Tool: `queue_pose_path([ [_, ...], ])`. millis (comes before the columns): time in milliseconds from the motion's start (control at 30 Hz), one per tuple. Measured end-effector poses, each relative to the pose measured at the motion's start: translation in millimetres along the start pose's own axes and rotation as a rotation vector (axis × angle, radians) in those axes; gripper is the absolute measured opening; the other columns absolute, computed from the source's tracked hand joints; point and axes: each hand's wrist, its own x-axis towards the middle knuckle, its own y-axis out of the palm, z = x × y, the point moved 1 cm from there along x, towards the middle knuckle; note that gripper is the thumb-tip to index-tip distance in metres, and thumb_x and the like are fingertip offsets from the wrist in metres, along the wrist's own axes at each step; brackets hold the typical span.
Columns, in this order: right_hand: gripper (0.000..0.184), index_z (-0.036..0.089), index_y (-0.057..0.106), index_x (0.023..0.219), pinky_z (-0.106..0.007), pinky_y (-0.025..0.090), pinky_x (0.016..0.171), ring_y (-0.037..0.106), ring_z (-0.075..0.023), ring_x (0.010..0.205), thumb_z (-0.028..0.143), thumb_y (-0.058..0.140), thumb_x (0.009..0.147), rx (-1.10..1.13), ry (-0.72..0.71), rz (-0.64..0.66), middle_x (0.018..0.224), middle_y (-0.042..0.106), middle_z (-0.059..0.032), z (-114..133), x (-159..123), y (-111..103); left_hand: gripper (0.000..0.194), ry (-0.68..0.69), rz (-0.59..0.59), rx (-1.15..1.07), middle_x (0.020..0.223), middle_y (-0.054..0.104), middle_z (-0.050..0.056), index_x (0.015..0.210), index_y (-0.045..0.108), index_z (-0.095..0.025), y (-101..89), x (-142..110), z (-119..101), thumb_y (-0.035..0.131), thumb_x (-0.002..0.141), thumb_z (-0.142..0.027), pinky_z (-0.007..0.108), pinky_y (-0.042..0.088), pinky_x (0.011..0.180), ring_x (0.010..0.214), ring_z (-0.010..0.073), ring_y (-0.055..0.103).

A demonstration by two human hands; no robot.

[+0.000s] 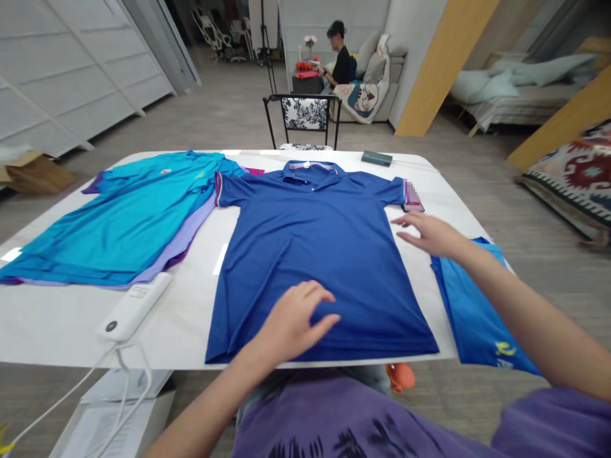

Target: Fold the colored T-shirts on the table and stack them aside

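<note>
A dark blue polo shirt lies spread flat on the white table, its collar at the far side and its hem near the front edge. Over the lower middle of the shirt is my left hand, fingers curved and apart, holding nothing. My right hand hovers just right of the shirt, below its right sleeve, with fingers spread and nothing in them. Beneath my right forearm lies a folded bright blue garment with a yellow mark. By the right sleeve is a phone-like flat thing, partly blurred.
Teal and purple shirts lie stacked on the left of the table. A white power strip with cables sits at the front left. A dark box and a chair are at the far side. A person sits beyond.
</note>
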Motion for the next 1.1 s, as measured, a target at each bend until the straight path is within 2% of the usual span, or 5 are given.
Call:
queue_pose_path([
  [167,0.067,0.035,0.059,0.171,-0.052,0.061,0.123,0.070,-0.0338,0.145,0.060,0.069,0.110,0.248,-0.066,0.149,0.166,0.065,-0.0098,128,-127,42,0.043,-0.176,-0.184,0.203,0.146,0.076,0.006,0.141,0.075,-0.035,-36.9,-132,117,0.078,0.103,-0.055,0.049,0.061,0.119,0.135,0.0305,0.073],
  [300,0.089,0.038,0.043,0.182,-0.061,0.050,0.135,0.051,-0.0374,0.166,0.060,0.080,0.104,0.246,-0.005,0.088,0.184,0.044,-0.0092,166,-186,82,0.037,-0.158,-0.216,0.223,0.151,0.078,-0.002,0.138,0.078,-0.048,-31.9,-199,160,0.078,0.101,-0.051,0.056,0.061,0.123,0.141,0.0324,0.074],
  [500,0.065,0.043,0.048,0.178,-0.066,0.043,0.138,0.048,-0.0327,0.169,0.035,0.063,0.116,0.121,-0.005,-0.028,0.183,0.045,-0.0046,180,-218,108,0.022,-0.172,-0.372,0.179,0.116,0.088,-0.001,0.107,0.087,-0.039,-30.6,-214,158,0.067,0.105,-0.048,0.051,0.066,0.107,0.114,0.0295,0.084],
  [800,0.059,0.059,0.063,0.162,-0.063,0.067,0.121,0.075,-0.0315,0.141,0.028,0.061,0.113,0.145,0.002,-0.190,0.157,0.071,0.0078,177,-244,107,0.057,-0.158,-0.431,0.175,0.104,0.084,-0.024,0.136,0.056,-0.092,-36.8,-237,144,0.066,0.103,-0.047,0.056,0.071,0.088,0.092,0.0254,0.084],
  [1100,0.075,0.068,0.050,0.168,-0.071,0.071,0.109,0.072,-0.0404,0.143,0.041,0.074,0.102,0.123,0.018,-0.175,0.165,0.064,0.0082,176,-253,101,0.058,-0.185,-0.314,0.232,0.091,0.083,-0.017,0.142,0.059,-0.084,-40.6,-251,135,0.076,0.096,-0.054,0.051,0.071,0.080,0.082,0.0269,0.082],
])
